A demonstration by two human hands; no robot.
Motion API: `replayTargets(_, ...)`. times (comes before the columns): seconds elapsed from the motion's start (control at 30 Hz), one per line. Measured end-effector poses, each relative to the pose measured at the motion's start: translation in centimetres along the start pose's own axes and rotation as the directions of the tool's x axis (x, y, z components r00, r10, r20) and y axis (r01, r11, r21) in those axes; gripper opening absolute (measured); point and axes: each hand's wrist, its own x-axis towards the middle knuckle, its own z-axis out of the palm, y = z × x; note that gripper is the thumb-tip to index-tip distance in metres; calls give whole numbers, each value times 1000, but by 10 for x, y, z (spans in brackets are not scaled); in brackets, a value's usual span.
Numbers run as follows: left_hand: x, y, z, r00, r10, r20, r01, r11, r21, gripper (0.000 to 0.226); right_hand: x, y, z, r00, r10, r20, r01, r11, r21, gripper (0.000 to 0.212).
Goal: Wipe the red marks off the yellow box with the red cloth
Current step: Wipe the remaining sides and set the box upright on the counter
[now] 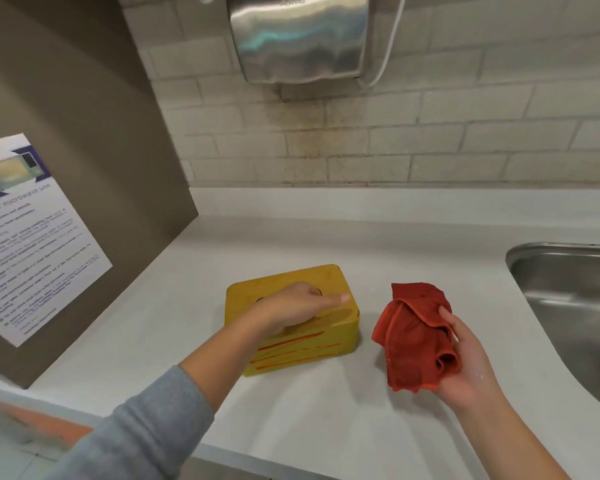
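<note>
A yellow box [329, 344] with rounded corners lies on the white counter [326, 244], several red streaks [288, 351] across its near side. My left hand [298, 306] rests flat on the box's lid, fingers pointing right, thumb hidden over the near edge. To the right of the box, my right hand [465, 362] holds a crumpled red cloth [416, 337] just above the counter, a short gap away from the box.
A steel sink [568, 292] is set into the counter at the right. A brown panel with a printed microwave notice [32, 237] stands at the left. A steel hand dryer [298, 36] hangs on the tiled wall behind.
</note>
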Motion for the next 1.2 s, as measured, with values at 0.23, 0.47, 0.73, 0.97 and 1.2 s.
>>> replayTargets(0.23,-35,-70,-73,859,507,-76,-434,799,416,66,-13,-6,19,998,-11,-56,10,1000,-11,28)
replayTargets(0.47,-40,-106,-99,910,325,258,-389,452,803,114,-3,6,14,996,75,-42,-73,997,35,89)
replayTargets(0.73,-19,-92,-87,814,489,313,-489,285,824,101,-8,5,24,999,-35,-7,34,997,-64,26)
replayTargets(0.97,-43,-98,-51,751,638,170,-561,480,674,92,-18,-9,29,980,-201,-1,193,945,-265,22)
replayTargets(1.2,-45,-86,-48,850,464,-248,-481,877,-7,72,4,-9,34,836,-547,53,415,565,-713,22)
